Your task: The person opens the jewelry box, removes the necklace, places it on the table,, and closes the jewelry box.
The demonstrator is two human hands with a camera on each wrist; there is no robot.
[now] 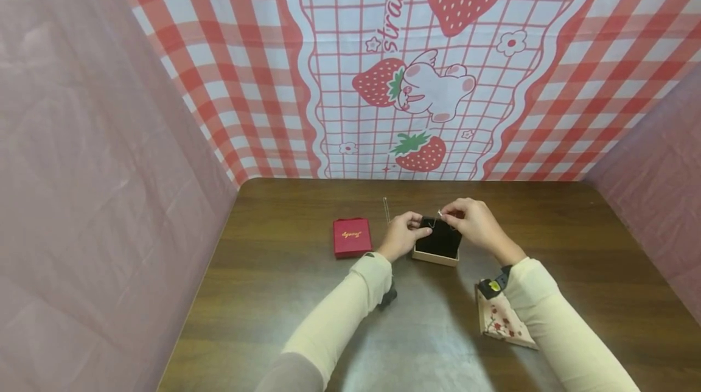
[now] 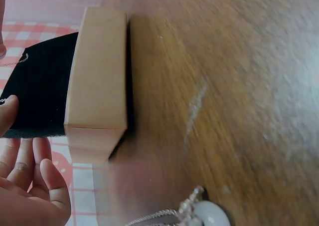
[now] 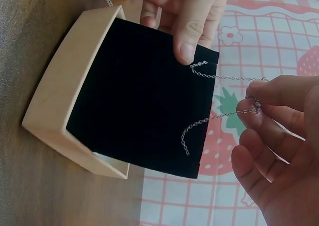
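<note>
A black velvet jewelry insert (image 1: 440, 240) stands tilted in a beige cardboard box base (image 1: 435, 258). My left hand (image 1: 402, 235) pinches the insert's upper left corner, thumb on the front and fingers behind. A thin silver chain (image 3: 227, 78) lies partly on the black face, with its ends at the slits near the top edge. My right hand (image 1: 475, 224) pinches the chain's clasp end between thumb and index finger, just beyond that edge. What hangs behind the insert is hidden.
Left of the box lies a red jewelry box (image 1: 352, 238) with gold lettering. Beyond my left hand lies another silver chain (image 1: 386, 209); the left wrist view shows a round white pendant (image 2: 213, 214). A flower-print lid (image 1: 504, 322) sits under my right forearm.
</note>
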